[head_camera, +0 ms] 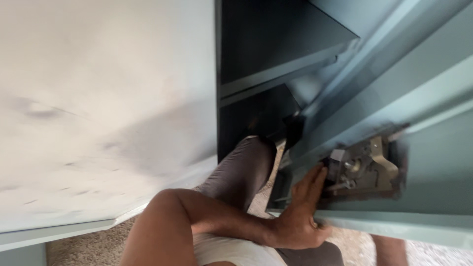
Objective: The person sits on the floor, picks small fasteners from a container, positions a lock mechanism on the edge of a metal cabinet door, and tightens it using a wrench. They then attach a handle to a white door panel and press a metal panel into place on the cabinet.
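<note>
Lock mechanism (pixel 367 167), a cluster of bare metal plates, levers and a small screw set into a rectangular cut-out in the inner face of a pale blue-grey steel door (pixel 433 123), lies at about four o'clock from the centre of the head view. Left hand (pixel 300 212) rests flat against the door edge at the mechanism's nine o'clock side; its fingers (pixel 315 180) are held straight and pressed together, their tips touching the dark block at the left end of the mechanism, and nothing is pinched. Forearm and bent elbow run from the hand toward seven o'clock. Right hand cannot be made out; only a strip of bare arm shows at the bottom edge near five o'clock. Grey trouser leg (pixel 244 170) stands between the arm and the dark cabinet interior (pixel 261 44) at twelve o'clock. White panel (pixel 98 98), scuffed and blurred, fills the nine o'clock half. Speckled floor (pixel 88 249) shows at seven o'clock.
</note>
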Tool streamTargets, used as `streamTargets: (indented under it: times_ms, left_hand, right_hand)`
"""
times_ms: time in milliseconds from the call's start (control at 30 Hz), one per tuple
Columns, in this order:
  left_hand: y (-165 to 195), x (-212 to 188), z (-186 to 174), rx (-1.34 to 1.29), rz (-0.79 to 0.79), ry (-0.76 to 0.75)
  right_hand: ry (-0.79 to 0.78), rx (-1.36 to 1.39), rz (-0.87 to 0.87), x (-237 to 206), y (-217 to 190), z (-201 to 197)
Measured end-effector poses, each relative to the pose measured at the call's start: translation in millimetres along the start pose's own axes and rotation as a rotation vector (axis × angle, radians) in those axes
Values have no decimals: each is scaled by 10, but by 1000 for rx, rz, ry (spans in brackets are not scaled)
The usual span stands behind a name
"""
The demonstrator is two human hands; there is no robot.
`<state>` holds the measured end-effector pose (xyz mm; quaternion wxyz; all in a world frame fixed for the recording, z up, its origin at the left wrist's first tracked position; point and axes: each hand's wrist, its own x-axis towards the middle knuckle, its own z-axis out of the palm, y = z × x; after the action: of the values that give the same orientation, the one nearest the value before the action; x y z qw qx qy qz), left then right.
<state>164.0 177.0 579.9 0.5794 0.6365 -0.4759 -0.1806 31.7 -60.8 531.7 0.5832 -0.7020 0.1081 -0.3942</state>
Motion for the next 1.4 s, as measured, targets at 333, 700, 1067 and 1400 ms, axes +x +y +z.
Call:
streamTargets:
  times_ms: [333,700,1067,1400]
  left_hand:
    - [-17,-6,9,21,54,23]
    - [-41,29,25,62,127,77]
    - [-23,45,42,49,87,22]
    - [-59,23,87,34,117,52]
  right_hand:
    - [-1,-22,-99,867,-291,69]
    - [-28,-43,-13,164,-224,-10]
    - [-31,-54,-14,88,-209,41]
    - [-54,-70,-82,500,-255,112]
